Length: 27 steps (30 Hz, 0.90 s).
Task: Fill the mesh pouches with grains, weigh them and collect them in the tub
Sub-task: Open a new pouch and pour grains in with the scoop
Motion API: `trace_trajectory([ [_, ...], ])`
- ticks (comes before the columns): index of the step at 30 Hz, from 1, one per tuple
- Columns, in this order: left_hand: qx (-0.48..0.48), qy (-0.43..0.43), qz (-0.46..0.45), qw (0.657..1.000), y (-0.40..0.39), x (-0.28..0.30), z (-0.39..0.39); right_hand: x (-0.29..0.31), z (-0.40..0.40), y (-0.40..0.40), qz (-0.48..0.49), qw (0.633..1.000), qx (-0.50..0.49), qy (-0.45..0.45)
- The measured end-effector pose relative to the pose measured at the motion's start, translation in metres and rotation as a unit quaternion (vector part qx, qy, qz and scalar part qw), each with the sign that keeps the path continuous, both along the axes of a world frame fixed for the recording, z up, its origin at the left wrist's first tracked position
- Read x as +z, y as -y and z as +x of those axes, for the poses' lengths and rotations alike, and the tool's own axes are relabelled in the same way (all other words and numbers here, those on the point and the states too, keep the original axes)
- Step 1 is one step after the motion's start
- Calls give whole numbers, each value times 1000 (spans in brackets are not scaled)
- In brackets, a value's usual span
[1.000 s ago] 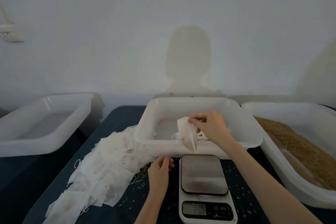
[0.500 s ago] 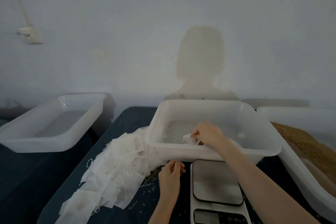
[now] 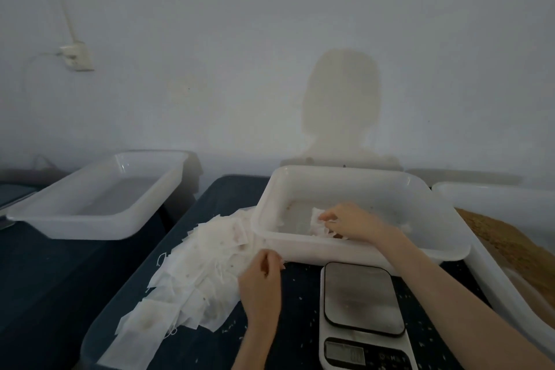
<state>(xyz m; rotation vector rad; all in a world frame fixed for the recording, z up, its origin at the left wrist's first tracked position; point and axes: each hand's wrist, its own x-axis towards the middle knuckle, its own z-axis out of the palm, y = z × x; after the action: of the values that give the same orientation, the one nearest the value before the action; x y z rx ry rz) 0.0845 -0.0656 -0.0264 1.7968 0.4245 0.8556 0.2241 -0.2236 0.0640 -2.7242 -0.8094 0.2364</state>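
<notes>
My right hand (image 3: 350, 221) pinches a filled pouch (image 3: 319, 222) inside the middle tub (image 3: 354, 249); my left hand (image 3: 260, 281) pinches at the edge of the pile of empty pouches (image 3: 192, 273). Dark tabletop (image 3: 300, 303), plain pale wall (image 3: 270, 39). Three tubs: one left (image 3: 90, 222), one right holding grain (image 3: 507, 246). One scale (image 3: 362, 300).

Dark blue table (image 3: 222, 198) carries a white rectangular plastic tub (image 3: 354, 251) at centre back. Heap of flat white mesh pouches (image 3: 192, 273) spreads over the left part, touching the tub's left wall. Silver-topped digital kitchen scale (image 3: 365, 312) sits just in front of the tub. Loose pale grains (image 3: 300, 299) scattered on the top. Second white plastic tub with brown grain (image 3: 510, 285) at right edge.
</notes>
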Motion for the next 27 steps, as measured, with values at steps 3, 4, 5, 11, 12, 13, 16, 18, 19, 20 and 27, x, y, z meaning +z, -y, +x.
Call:
trace_trajectory([
  [3,87,-25,51,995,-36,17,-1,1,-9,1,-3,1000,12,29],
  [4,120,-43,72,989,-50,21,1,1,-13,2,-1,999,15,41],
  [5,153,-60,90,982,-65,24,3,0,-17,4,5,998,16,54],
  [11,145,-272,121,944,-119,27,13,-4,-46,4,11,994,34,103],
  [12,137,-275,110,945,-119,26,13,-4,-50,3,11,994,35,108],
  [13,134,-265,103,949,-119,25,12,-3,-53,3,16,993,32,113],
  [16,168,-242,145,944,-117,22,9,-3,-59,3,40,992,14,120],
  [18,187,-253,201,928,-114,25,7,-4,-60,4,50,992,7,119],
  [19,194,-265,219,919,-112,29,6,-4,-61,4,54,991,7,119],
  [20,202,-278,235,909,-112,32,6,-4,-62,3,56,991,8,121],
  [27,204,-112,251,940,-90,68,3,-6,-71,3,74,989,-15,125],
])
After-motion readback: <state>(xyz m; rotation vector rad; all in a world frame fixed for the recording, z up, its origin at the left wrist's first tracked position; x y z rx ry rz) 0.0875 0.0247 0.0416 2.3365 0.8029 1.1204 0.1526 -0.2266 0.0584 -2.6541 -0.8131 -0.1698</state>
